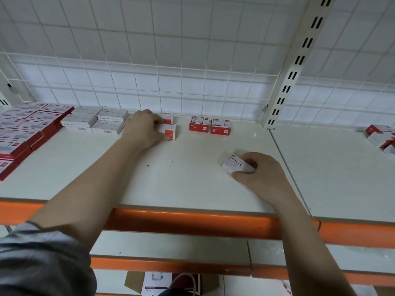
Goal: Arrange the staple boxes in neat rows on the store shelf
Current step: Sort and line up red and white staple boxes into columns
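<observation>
**Q:** What does the white laminate shelf board with the orange front edge point(192, 184) hold?

**A:** At far left lie red-and-white flat staple boxes point(25, 129) in stacked rows running to the back. Beside them stand grey-white boxes printed STAPLES point(96, 121), two across and stacked. Two small red boxes with white labels point(209, 126) stand side by side near the white wire-grid back panel point(149, 82). More red-and-white boxes point(380, 136) lie on the neighbouring board at right.

**Q:** Where is there open room?

**A:** The middle and front of the board are bare from the boxes to the orange edge. The slotted cream upright point(297, 67) marks the right limit at the back.

**Q:** How do your hands lie?

**A:** My left hand point(143, 130) reaches deep, palm down, fingers curled over a small white-and-red box point(170, 131) just right of the grey-white group; a second such box point(167, 118) sits behind it. My right hand point(260, 171) rests nearer the front, fingers and thumb wrapped round a white box lettered STAPLES point(235, 164), which is tilted with one end toward the back.
</observation>
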`<state>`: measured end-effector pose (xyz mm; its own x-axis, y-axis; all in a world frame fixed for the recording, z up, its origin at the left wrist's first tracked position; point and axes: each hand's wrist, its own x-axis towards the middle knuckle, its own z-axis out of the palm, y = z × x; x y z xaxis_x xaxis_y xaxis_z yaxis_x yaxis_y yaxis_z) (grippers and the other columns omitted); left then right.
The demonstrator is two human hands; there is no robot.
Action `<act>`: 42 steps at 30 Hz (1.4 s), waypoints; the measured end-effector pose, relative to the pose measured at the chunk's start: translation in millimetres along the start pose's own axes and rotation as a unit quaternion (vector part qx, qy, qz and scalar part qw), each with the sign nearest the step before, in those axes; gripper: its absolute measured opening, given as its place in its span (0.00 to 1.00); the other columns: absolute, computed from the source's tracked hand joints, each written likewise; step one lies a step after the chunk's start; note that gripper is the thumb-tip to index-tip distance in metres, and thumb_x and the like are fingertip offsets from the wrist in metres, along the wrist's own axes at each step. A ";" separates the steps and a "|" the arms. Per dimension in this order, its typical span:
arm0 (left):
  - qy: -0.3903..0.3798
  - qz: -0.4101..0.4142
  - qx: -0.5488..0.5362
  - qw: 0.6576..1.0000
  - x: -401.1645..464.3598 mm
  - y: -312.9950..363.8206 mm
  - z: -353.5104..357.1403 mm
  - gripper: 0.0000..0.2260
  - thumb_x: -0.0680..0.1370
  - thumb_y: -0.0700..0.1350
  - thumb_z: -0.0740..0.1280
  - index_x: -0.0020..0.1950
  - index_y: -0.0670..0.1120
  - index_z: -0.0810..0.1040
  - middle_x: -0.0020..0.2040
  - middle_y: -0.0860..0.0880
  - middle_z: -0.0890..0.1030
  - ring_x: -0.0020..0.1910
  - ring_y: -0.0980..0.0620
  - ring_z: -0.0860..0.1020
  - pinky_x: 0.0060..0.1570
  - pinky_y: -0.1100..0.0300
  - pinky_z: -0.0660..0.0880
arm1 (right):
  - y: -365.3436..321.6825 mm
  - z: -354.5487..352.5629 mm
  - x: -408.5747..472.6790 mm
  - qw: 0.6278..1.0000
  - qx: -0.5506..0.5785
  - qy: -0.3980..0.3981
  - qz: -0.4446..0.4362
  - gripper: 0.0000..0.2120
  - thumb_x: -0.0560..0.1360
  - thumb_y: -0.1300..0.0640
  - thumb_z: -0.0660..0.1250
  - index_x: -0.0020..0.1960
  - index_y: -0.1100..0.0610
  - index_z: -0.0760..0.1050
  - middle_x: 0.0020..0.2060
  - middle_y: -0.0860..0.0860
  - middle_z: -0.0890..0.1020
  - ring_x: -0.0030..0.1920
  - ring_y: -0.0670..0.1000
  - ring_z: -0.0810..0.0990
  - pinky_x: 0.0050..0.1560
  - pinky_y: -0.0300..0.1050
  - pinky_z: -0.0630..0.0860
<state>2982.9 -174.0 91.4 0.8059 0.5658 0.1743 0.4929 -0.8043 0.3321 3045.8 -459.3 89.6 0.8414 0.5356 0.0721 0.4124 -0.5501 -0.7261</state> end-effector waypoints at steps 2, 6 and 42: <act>0.000 0.006 -0.007 1.000 0.3 -0.9 0.0 0.25 0.67 0.53 0.75 0.62 0.49 0.77 0.59 0.44 0.74 0.61 0.44 0.69 0.62 0.49 0.67 | 0.4 -0.2 1.1 1.000 0.007 -0.003 0.000 0.09 0.67 0.60 0.72 0.46 0.51 0.79 0.42 0.46 0.81 0.43 0.46 0.77 0.35 0.29 0.68; 0.008 0.009 -0.023 1.000 0.1 -2.8 0.6 0.23 0.68 0.50 0.74 0.61 0.48 0.77 0.58 0.44 0.75 0.60 0.44 0.71 0.60 0.52 0.68 | 0.0 -0.2 3.7 1.000 -0.002 -0.009 -0.007 0.09 0.67 0.60 0.72 0.46 0.52 0.79 0.43 0.47 0.81 0.46 0.48 0.78 0.38 0.30 0.68; -0.018 0.110 -0.076 0.991 -44.1 -209.9 -112.2 0.12 0.78 0.39 0.61 0.56 0.47 0.81 0.50 0.47 0.81 0.47 0.52 0.75 0.44 0.68 0.63 | -211.4 184.8 25.6 0.994 -0.095 0.021 -0.050 0.13 0.70 0.59 0.68 0.55 0.55 0.79 0.49 0.53 0.83 0.51 0.52 0.79 0.47 0.37 0.72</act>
<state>2807.0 -9.8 118.1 0.9007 0.3709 0.2263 0.2510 -0.8693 0.4259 2915.6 -210.9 118.7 0.8056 0.5681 0.1681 0.5490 -0.6091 -0.5723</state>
